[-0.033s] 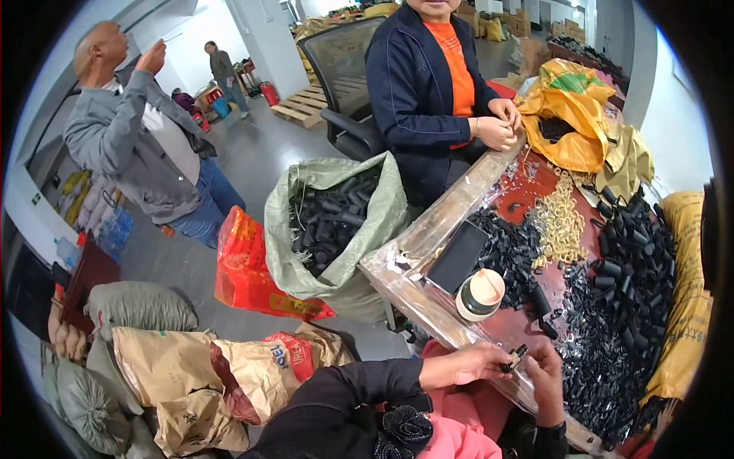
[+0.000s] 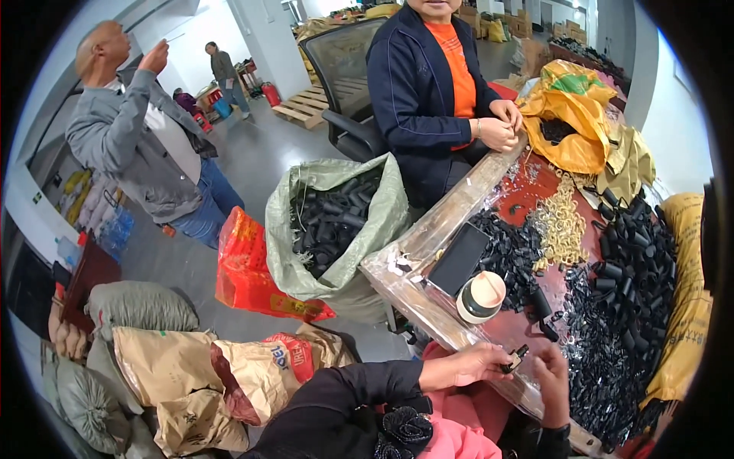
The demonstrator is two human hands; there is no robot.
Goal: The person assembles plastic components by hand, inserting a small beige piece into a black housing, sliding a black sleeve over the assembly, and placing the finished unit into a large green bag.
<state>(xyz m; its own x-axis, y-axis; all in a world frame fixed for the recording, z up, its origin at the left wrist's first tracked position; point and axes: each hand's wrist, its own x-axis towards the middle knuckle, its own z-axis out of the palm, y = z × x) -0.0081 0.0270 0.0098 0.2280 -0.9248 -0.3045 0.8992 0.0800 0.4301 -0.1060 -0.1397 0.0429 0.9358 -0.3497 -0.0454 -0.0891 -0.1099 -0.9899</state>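
Jar: a peach-lidded jar stood upright on the red table, near the table's edge.
Left hand: it was on the wearer's side of the jar, thumb and fingertips pinching 1 small part.
Small black part: it sat in those left fingertips, nearer the wearer than the jar and slightly right of it; a gold-toned patch showed.
Right hand: it was just beside the part but apart from it, to the jar's right and closer to the wearer; its fingers were bent and blurred, and I could not tell whether they pinched anything.
Dark phone: it lay flat just beyond the jar, to its left.
Gold pieces: they were heaped beyond the jar, to its right.
Black tubes: they were piled well right of the jar.
Green sack: it stood left of the jar, off the table, open and filled with more tubes.
Co-worker's 2 hands: they met well beyond the jar, fingers close together.
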